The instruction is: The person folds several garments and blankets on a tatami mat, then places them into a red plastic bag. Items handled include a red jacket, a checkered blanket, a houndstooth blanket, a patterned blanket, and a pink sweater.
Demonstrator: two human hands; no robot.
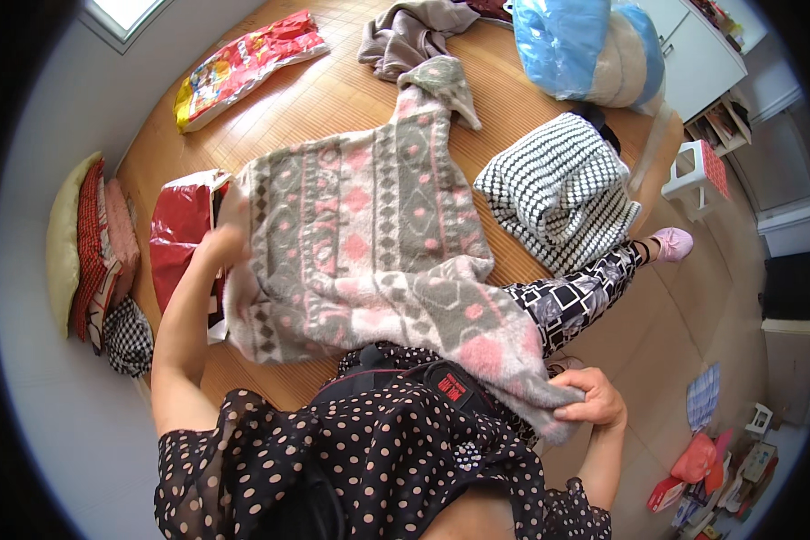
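A fuzzy grey, white and pink patterned sweater (pixel 355 238) lies spread across the wooden surface and over my lap. One sleeve stretches away toward the far side; the other comes down to the right. My right hand (pixel 596 399) pinches that near sleeve at its cuff end, fingers closed on the cloth. At the sweater's left edge is my left hand (pixel 229 232), smeared by motion, so its fingers cannot be made out. Just beside it lies a shiny red and white bag (pixel 178 218), partly behind my forearm.
A black-and-white knit garment (pixel 558 189) lies bunched to the right. Farther off are a taupe garment (pixel 405 40), a red and yellow plastic bag (pixel 252 67) and a blue plastic-wrapped bundle (pixel 562 45). Cushions (pixel 88 247) lean on the left wall. A stool (pixel 696 175) stands right.
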